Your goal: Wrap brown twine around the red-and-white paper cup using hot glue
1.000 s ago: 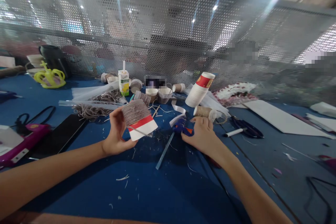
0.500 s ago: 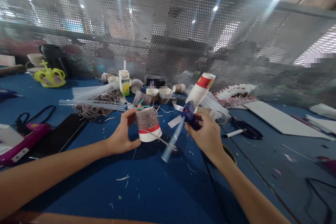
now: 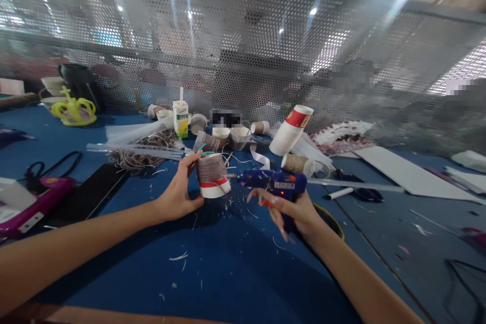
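My left hand grips an upside-down paper cup wound with grey-brown twine, its white and red rim band showing at the bottom. My right hand holds a blue hot glue gun by its handle, fingers partly spread. The gun lies level, its nozzle pointing left at the cup's side, nearly touching it. A clear glue stick sticks out of the gun's back to the right.
On the blue table lie a stack of paper cups, a twine spool, loose twine, a juice carton, small wrapped cups, scissors, a black phone and a pink tool. Perforated metal screen behind.
My right hand picked the glue gun off the table, swung it round and now aims its nozzle at the cup. My left hand turned the cup upright and lowered it slightly.
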Available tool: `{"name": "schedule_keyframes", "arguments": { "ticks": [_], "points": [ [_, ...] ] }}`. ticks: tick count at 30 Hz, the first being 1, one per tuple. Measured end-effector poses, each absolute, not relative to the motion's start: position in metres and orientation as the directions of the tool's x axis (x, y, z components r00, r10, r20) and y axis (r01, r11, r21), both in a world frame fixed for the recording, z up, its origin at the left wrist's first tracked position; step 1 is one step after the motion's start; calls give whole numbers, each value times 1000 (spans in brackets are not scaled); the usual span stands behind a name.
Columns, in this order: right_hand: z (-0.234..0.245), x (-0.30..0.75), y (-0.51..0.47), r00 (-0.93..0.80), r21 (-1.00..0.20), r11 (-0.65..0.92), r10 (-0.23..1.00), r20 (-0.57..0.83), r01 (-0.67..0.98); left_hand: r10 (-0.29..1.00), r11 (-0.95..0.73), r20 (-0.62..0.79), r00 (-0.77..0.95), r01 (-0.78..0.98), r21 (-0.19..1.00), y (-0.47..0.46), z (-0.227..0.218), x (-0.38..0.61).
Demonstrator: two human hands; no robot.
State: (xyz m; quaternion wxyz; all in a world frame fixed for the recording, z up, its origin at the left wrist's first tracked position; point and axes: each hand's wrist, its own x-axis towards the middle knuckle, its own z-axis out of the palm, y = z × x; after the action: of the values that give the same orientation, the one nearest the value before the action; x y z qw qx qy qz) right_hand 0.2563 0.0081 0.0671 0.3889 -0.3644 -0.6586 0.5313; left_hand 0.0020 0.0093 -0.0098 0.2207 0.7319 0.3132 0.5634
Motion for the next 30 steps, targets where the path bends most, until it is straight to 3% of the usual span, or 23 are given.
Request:
{"name": "schedule_keyframes", "arguments": {
  "ticks": [11,30],
  "points": [
    [68,250,2,-403,-912,245,910,100,328,722,-691,666,189,238,682,7,-8,0],
    [63,253,2,-399,-920,216,914,73,327,719,-693,660,218,161,702,6,-5,2]
  ]
}}
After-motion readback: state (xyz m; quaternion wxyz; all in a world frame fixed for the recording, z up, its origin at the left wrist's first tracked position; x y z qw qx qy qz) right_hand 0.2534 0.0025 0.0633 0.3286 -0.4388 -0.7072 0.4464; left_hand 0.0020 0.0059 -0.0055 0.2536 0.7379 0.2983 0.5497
